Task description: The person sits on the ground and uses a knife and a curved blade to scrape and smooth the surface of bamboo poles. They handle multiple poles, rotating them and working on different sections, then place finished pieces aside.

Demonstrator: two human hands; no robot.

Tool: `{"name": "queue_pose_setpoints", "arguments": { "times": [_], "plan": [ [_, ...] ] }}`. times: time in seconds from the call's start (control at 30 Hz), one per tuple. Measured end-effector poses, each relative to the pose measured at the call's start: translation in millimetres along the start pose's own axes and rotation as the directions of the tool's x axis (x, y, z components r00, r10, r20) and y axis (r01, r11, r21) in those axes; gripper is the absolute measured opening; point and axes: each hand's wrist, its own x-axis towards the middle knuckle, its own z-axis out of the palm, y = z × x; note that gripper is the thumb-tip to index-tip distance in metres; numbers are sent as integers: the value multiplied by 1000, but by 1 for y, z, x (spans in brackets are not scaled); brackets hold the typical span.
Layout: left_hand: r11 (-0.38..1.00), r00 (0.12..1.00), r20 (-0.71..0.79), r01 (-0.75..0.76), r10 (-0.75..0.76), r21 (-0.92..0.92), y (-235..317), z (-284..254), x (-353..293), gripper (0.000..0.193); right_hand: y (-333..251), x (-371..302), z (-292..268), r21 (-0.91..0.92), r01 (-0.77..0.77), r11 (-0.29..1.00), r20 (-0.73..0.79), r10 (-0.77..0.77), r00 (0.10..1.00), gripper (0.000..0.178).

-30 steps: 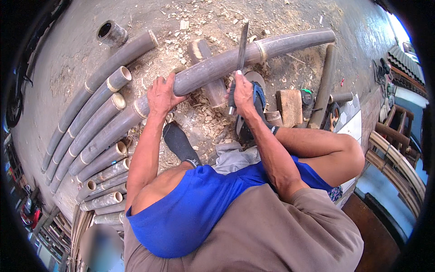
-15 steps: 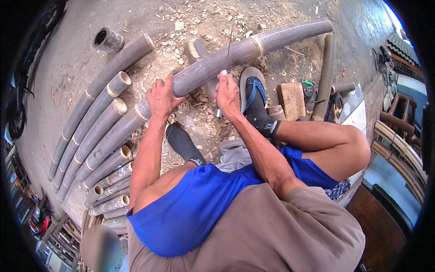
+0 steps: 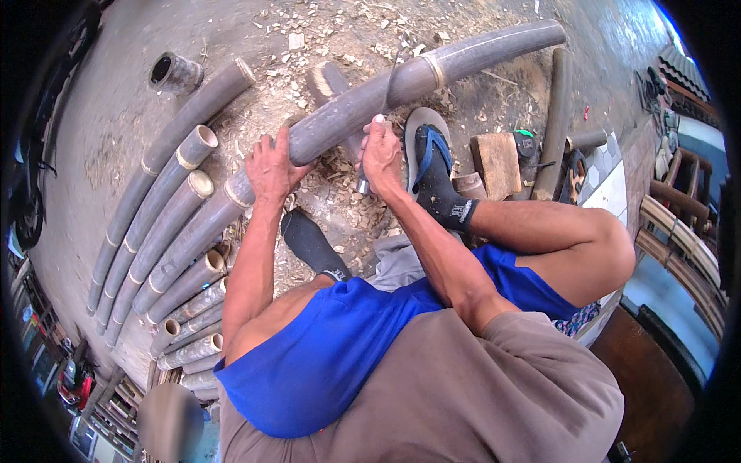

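Observation:
A long grey-brown bamboo pole [image 3: 340, 116] runs slantwise in front of me, from the far right down to the lower left. My left hand [image 3: 272, 166] clasps it from above, thumb spread along its near side. Closed around the handle of a knife [image 3: 392, 81] is my right hand [image 3: 382, 158], on the near side of the pole. The thin dark blade points away from me and lies against the pole's side just left of a pale node ring. A metal cap shows at the handle's lower end. Under the pole, a short thick wood piece [image 3: 324, 81] lies crosswise.
Several bamboo poles [image 3: 166, 135] lie side by side at the left, near a short hollow bamboo piece [image 3: 176, 73]. Wood chips [image 3: 297, 40] litter the ground. My sandalled foot [image 3: 436, 166] rests right of the knife, beside a wood block [image 3: 496, 163] and another pole [image 3: 553, 123].
The blade has turned and tilted slightly, its flat side showing more, while the right hand has shifted a little left. The pole appears slightly higher in view, and the left hand keeps its hold.

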Motion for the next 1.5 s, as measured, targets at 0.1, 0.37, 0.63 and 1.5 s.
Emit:
{"name": "queue_pose_setpoints", "arguments": {
  "times": [0.1,0.37,0.63,1.5],
  "plan": [
    [1000,1000,7,-1,0,18,1,-2,0,103,1,-1,2,26,-5,1000,33,4,999,69],
    [1000,999,35,15,-16,25,3,-6,-1,97,7,11,12,-149,-19,989,-36,14,999,69],
    [1000,1000,13,16,-16,23,-1,-1,2,97,5,19,18,-184,-17,983,-74,4,997,67],
    [1000,1000,9,17,-18,15,1,-2,3,97,8,19,7,-41,6,999,-49,-8,999,65]
  ]
}}
